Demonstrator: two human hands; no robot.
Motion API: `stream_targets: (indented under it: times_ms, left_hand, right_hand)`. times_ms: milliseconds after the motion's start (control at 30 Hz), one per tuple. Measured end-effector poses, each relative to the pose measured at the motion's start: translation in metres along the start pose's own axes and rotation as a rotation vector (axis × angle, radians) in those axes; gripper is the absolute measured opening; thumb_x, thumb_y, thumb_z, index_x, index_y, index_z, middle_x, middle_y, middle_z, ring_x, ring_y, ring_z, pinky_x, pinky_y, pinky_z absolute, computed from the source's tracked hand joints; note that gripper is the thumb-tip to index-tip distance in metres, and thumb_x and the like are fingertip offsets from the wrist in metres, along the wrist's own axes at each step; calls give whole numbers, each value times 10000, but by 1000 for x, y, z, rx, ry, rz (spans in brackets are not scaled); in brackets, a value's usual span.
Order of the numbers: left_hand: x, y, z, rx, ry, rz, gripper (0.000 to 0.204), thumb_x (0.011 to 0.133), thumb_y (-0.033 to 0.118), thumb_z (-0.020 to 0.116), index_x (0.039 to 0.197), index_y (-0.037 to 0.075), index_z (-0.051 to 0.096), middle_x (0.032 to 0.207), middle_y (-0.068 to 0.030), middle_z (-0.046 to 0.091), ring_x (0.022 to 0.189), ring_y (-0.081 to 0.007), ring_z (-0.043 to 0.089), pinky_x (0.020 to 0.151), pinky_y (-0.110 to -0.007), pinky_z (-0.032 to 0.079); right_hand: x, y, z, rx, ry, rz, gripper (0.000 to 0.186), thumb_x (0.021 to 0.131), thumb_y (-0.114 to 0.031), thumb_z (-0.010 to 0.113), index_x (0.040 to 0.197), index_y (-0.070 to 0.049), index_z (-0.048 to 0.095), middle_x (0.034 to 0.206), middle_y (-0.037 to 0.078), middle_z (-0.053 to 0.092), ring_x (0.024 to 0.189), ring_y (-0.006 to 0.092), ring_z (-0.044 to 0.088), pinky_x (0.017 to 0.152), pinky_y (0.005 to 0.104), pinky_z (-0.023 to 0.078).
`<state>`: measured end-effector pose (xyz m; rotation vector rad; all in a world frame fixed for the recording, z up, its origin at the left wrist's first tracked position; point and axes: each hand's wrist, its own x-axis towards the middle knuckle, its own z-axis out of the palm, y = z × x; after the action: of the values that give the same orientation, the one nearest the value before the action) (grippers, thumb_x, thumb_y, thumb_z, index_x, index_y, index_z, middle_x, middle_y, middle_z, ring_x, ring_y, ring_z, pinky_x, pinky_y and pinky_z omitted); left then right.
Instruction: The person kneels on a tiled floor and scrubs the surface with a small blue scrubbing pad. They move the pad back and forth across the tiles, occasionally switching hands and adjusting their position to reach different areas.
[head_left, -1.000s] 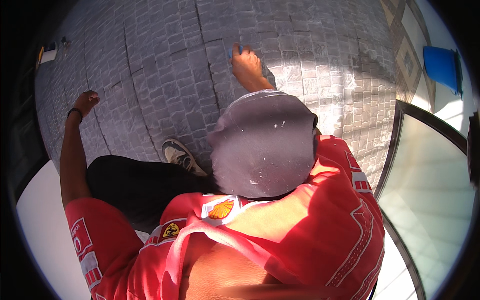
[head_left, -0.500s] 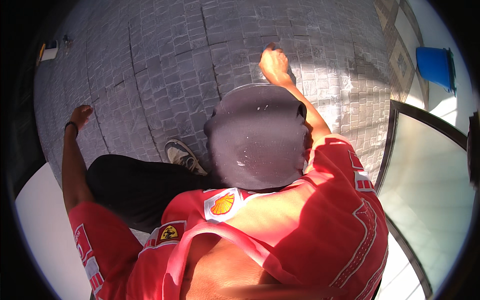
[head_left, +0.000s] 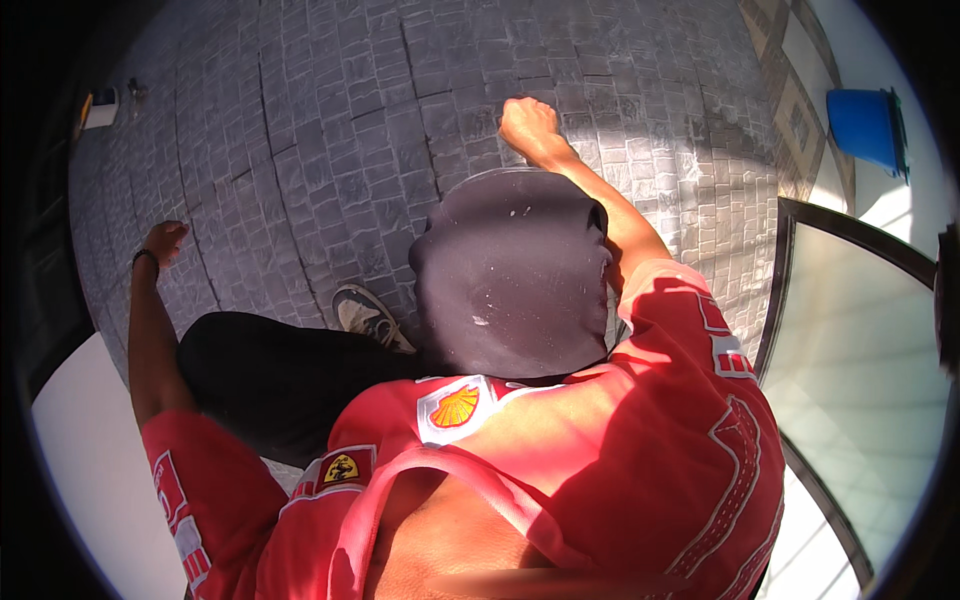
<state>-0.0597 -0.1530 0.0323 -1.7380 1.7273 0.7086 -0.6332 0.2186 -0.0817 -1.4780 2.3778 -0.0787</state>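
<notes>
grey paving (head_left: 320, 130) spans the area ahead, blue container (head_left: 864, 128) well right. right hand (head_left: 530, 125), curled, has shifted slightly left over paving, suggesting back-and-forth strokes; blue item now hidden, presumably beneath, grip unverifiable. left hand (head_left: 165, 242) half-curled, no object visible.

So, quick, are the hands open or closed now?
Left hand: partly curled; open or closed cannot be told.
Right hand: closed; anything inside is hidden.

Grey paving (head_left: 330, 150) surrounds you; on your right, sunlight (head_left: 665, 175) crosses it near a patterned border (head_left: 797, 125) and a dark-framed glass panel (head_left: 865, 340).
</notes>
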Motion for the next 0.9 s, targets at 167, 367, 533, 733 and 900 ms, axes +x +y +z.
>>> stream_targets:
  times_ms: [167, 367, 533, 733, 900]
  left_hand:
    - [21, 28, -14, -286, 182, 272, 499, 947, 503, 580, 1318, 173, 616, 1069, -40, 638, 885, -168, 613, 648, -297, 459]
    - [6, -48, 5, -151, 13, -84, 500, 925, 458, 618, 1322, 153, 606, 983, 0, 621, 726, -127, 556, 575, -305, 422]
    - [21, -8, 6, -80, 3, -9, 424, 943, 394, 588, 1286, 148, 626, 950, 0, 625, 697, -103, 544, 544, -304, 406]
    - [32, 49, -5, -150, 138, 189, 392, 953, 376, 568, 1261, 146, 642, 979, 4, 641, 736, -99, 561, 569, -286, 409]
    - [18, -5, 8, -69, 30, 1, 412, 951, 394, 579, 1285, 158, 629, 1025, -3, 659, 775, -114, 582, 591, -277, 412]
  right_hand:
    - [10, -60, 43, 230, -152, -269, 345, 892, -235, 649, 1117, 24, 673, 1009, 299, 690, 1062, 437, 659, 928, 497, 511]
    - [-30, 168, -63, 120, 75, 555, 312, 886, -244, 630, 1008, 36, 694, 1020, 299, 692, 1025, 439, 670, 882, 509, 517]
    - [-54, 46, 19, 116, 205, 262, 560, 910, -273, 668, 1314, 61, 473, 1071, 312, 611, 1007, 414, 658, 832, 473, 549]
    - [-89, -1, 74, 152, 77, -233, 623, 899, -374, 659, 1445, -161, 447, 1201, 176, 541, 1089, 367, 627, 914, 487, 535]
    - [-115, 214, -36, 93, 242, 762, 527, 922, -319, 638, 1374, -90, 497, 1146, 218, 617, 1006, 405, 649, 855, 506, 520]
